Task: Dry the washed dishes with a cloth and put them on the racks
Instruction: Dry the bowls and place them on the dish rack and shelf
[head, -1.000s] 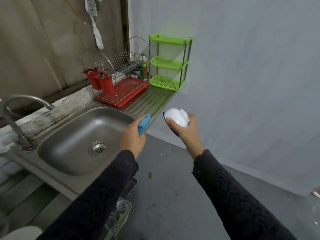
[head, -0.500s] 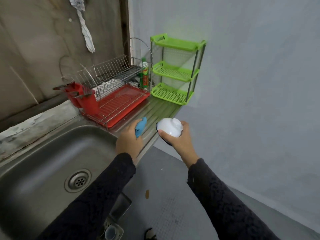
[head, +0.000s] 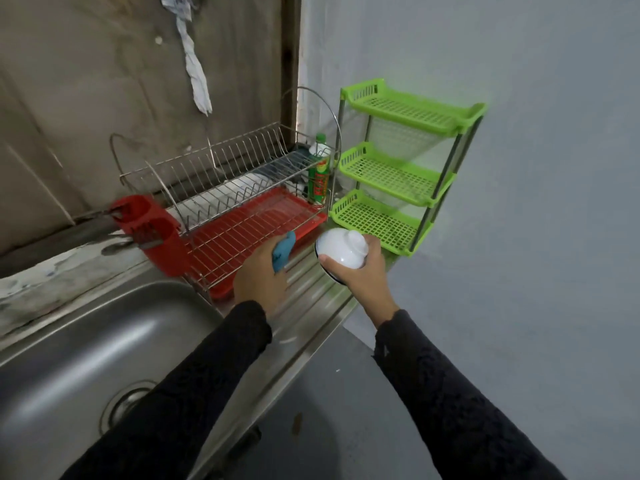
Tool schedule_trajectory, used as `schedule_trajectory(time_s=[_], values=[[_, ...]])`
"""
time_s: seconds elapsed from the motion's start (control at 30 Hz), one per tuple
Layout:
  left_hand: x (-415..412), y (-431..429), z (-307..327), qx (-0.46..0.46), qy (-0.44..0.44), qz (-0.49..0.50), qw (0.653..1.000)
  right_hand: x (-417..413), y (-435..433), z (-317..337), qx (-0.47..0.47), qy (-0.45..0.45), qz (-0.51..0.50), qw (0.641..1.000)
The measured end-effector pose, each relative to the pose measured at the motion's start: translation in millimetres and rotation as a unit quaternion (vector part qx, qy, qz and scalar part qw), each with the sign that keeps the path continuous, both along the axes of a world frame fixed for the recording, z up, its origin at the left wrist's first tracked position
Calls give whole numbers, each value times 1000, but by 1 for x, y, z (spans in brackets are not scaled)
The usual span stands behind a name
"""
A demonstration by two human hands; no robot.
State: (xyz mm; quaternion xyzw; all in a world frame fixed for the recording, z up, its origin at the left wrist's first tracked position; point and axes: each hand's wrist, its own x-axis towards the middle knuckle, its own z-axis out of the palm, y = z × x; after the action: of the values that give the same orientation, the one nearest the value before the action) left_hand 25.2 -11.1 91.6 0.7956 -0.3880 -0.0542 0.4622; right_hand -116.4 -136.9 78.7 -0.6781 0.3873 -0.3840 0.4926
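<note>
We are gripping the upturned bowl in the right hand at frame centre. It is now closer to the green rack than a second ago, so shelving looks next. The left hand is clutching the cloth. The wire rack and bottle are sitting left of the path, blocking nothing.

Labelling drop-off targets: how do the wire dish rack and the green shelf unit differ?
The wire dish rack is metal wire over a red tray; the green shelf unit is plastic lattice. The dish rack has two levels, the shelf unit three tiers. Both stand on the counter.
</note>
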Motion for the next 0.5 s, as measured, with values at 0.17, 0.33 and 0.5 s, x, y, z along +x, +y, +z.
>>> schedule_trajectory(time_s=[0.17, 0.33, 0.5], values=[[16, -16, -15, -2, -8, 42, 999, 35, -36, -22, 8, 12, 46, 999], [40, -42, -29, 12, -30, 107, 994, 75, -86, -34, 26, 15, 110, 994], [56, -75, -37, 53, -57, 170, 982, 119, -139, -33, 22, 38, 179, 983]])
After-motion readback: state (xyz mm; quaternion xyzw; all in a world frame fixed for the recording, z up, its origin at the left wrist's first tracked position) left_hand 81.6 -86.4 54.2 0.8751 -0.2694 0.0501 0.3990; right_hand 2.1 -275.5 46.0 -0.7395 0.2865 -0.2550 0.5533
